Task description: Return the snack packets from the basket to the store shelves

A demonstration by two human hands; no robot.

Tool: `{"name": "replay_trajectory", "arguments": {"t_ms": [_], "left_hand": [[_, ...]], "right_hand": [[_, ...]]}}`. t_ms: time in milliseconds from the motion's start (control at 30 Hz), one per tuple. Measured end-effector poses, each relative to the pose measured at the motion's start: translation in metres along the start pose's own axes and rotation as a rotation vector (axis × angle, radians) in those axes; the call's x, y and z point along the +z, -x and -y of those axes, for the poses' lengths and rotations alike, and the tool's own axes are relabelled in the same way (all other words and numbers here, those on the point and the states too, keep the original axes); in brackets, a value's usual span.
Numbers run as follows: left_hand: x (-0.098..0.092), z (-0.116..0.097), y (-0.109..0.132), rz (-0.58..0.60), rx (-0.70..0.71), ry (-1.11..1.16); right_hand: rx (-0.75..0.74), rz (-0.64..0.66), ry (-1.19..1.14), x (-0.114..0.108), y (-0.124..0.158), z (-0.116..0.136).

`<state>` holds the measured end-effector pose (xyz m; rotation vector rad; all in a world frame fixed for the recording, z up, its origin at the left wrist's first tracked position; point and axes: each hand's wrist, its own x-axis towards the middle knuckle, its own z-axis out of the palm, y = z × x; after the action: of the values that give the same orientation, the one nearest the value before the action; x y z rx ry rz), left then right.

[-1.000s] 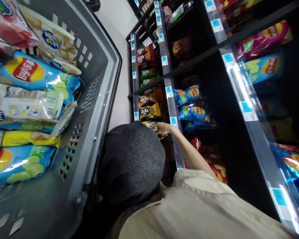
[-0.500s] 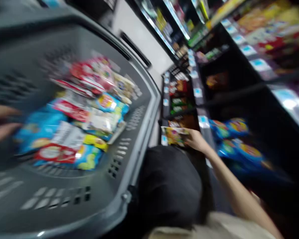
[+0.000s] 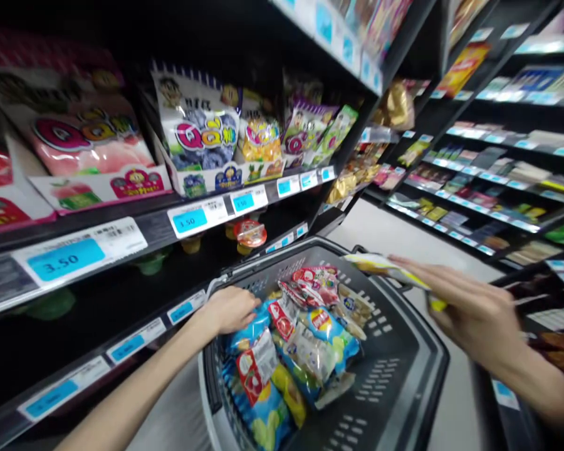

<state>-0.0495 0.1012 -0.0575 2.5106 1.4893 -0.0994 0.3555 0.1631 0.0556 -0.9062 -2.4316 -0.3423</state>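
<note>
My right hand (image 3: pixel 479 307) holds a flat white-and-yellow snack packet (image 3: pixel 388 268), seen nearly edge-on, over the right rim of a grey shopping basket (image 3: pixel 432 369). At the basket's left side is my left hand (image 3: pixel 235 310), its fingers curled down beside a blue snack bag (image 3: pixel 251 332). Whether they grip the rim, a handle or that bag is hidden. Heaped inside are several packets, among them a blue chip bag (image 3: pixel 326 322), a red-and-white packet (image 3: pixel 254 373) and a pinkish-red gummy packet (image 3: pixel 317 282).
On the left, a shelf carries boxes of gummy packets (image 3: pixel 202 134) above blue price labels (image 3: pixel 192 219). A red-lidded cup (image 3: pixel 250 233) sits on the shelf below. Stocked shelves (image 3: pixel 489 163) stand across the pale floor (image 3: pixel 395 232), and another shelf edge lies at the right.
The view has swung from the right-hand lower shelf to the left shelf. My right hand has brought its packet from beside that shelf to over the basket. My left hand's fingers are now curled.
</note>
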Motion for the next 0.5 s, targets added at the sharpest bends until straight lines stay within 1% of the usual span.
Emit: {"name": "replay_trajectory", "arguments": {"t_ms": [67,133,200,300,400,500], "left_hand": [[0.001,0.001,0.000,0.007,-0.031,0.004],[0.000,0.001,-0.001,0.016,-0.049,0.007],[-0.001,0.001,-0.002,0.018,-0.057,0.012],[-0.004,0.000,-0.002,0.011,-0.075,0.030],[-0.005,0.001,-0.002,0.004,-0.082,0.056],[-0.004,0.002,-0.003,-0.014,-0.064,0.062]], "right_hand": [[-0.228,-0.065,-0.045,0.008,-0.031,0.014],[-0.322,-0.083,-0.061,0.014,-0.052,0.024],[-0.355,-0.105,-0.077,0.016,-0.067,0.030],[-0.385,-0.179,-0.113,0.015,-0.088,0.040],[-0.394,-0.298,-0.156,0.015,-0.119,0.050],[-0.373,-0.461,-0.194,0.017,-0.158,0.059]]}}
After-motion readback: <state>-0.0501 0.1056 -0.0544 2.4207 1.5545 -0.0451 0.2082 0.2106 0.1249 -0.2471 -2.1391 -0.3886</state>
